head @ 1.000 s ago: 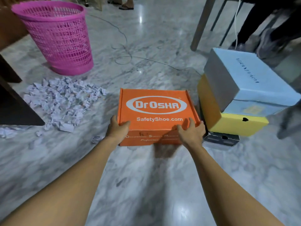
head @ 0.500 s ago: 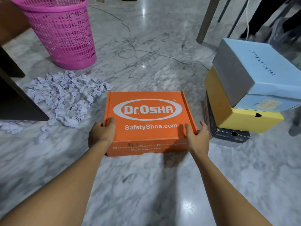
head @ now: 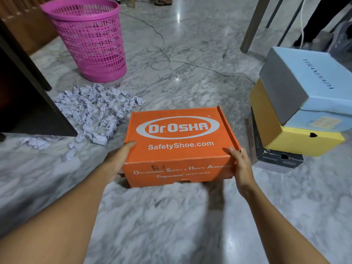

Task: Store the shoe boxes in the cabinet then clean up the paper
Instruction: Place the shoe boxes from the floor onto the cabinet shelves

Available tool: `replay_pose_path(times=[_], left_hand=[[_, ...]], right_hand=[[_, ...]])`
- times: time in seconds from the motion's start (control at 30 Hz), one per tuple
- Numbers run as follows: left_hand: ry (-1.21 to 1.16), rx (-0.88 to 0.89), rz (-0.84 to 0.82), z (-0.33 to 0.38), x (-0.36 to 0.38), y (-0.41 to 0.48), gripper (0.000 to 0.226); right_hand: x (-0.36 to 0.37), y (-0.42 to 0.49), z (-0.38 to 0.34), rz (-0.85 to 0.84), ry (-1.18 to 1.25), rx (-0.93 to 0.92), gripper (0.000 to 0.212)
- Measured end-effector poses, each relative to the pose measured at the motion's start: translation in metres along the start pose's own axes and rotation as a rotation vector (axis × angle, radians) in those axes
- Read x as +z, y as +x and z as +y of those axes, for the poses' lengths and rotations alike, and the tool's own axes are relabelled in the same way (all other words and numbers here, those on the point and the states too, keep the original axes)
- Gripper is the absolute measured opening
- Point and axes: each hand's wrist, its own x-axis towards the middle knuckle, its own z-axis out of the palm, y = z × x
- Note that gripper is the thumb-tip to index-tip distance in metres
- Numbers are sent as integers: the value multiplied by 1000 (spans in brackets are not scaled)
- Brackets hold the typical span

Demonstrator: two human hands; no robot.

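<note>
Gripping orange box point(head: 177, 141), left hand point(head: 117, 161), right hand point(head: 241, 167)

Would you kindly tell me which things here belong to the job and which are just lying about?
Job: orange box, held by left hand and right hand; blue box, yellow box and black box, stacked; crumpled paper; dark cabinet; pink bin, likely for the paper.
Lying about: cable; table leg.
</note>
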Motion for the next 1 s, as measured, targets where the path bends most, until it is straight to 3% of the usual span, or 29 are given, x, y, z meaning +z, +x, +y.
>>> replay_pose_path(times=[0.1, 0.17, 0.33, 0.5, 0.7, 0.9, 1.0], left_hand=[[-47, -16, -63, 0, -16, -14, 62], [-94, 14, -72, 2, -26, -25, 68], [-316, 143, -38, 16, -60, -59, 49], [-408, 262, 100, 29, -123, -113, 36], [-490, 418, 268, 28, -198, -200, 35], [-473, 611, 473, 16, -279, -294, 52], [-508, 685, 618, 17, -316, -331, 50]], right_hand=[[9, -6, -16, -59, -3, -68, 58], [16, -10, -28, -61, 14, -108, 44], [50, -24, -71, -53, 45, -180, 20], [102, -50, -124, -114, 60, -205, 16], [167, -107, -179, -234, 104, -200, 36], [235, -161, -242, -408, 148, -252, 26], [272, -184, -268, -513, 141, -256, 44]])
